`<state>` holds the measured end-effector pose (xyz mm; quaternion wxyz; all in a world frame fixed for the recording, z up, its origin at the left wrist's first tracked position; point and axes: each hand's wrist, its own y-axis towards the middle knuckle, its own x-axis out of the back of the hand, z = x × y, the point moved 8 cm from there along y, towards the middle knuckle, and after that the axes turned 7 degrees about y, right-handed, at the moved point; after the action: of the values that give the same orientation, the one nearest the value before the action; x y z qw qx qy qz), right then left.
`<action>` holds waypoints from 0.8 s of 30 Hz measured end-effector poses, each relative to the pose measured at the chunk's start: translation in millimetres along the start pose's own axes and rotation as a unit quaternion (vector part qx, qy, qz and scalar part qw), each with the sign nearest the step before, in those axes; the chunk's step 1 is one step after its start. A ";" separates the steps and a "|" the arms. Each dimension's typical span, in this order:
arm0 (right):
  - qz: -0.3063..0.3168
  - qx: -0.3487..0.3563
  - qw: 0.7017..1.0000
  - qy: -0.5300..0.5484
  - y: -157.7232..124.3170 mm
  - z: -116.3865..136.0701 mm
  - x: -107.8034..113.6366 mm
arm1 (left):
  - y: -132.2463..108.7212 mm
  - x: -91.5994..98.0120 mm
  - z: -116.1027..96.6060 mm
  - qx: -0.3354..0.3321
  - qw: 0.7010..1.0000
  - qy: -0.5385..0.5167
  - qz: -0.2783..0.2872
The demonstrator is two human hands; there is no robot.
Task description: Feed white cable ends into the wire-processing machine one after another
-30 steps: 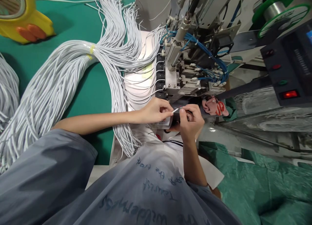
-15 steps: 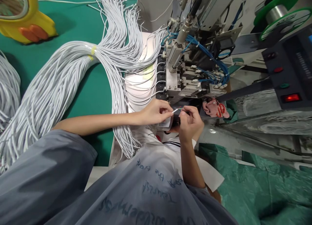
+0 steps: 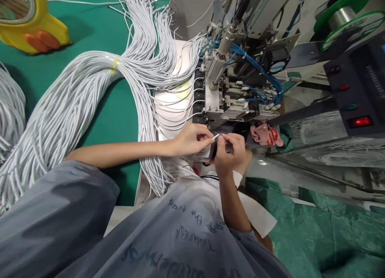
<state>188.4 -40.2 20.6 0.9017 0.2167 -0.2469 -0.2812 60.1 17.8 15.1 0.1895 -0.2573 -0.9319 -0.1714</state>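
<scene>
The left hand (image 3: 193, 139) has its grip closed, thumb and forefinger pinching a white cable (image 3: 215, 136) just on the near side of the machine (image 3: 213, 95). The right hand (image 3: 229, 153) also has its grip closed, thumb and forefinger together at the cable's right end, where thin wires show. To the left, a bundle of white cables (image 3: 81, 81) lies across the green counter (image 3: 118, 117).

The right hand (image 3: 226, 161) has come nearer to the left hand (image 3: 190, 141), toward the right edge of the green desk (image 3: 120, 109). Its fingertips (image 3: 221, 139) are now close to the white cable (image 3: 215, 136), where a red wire (image 3: 220, 132) shows instead of a green one.
</scene>
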 end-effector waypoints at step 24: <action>0.158 -0.233 0.938 0.202 4.9 -96.3 -61.5 | 18.0 -15.7 34.5 -0.101 0.897 0.400 0.158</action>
<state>200.7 25.5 -72.2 0.9907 0.0115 -0.0180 -0.1347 73.2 40.2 -17.8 0.5435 -0.3287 -0.7025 -0.3212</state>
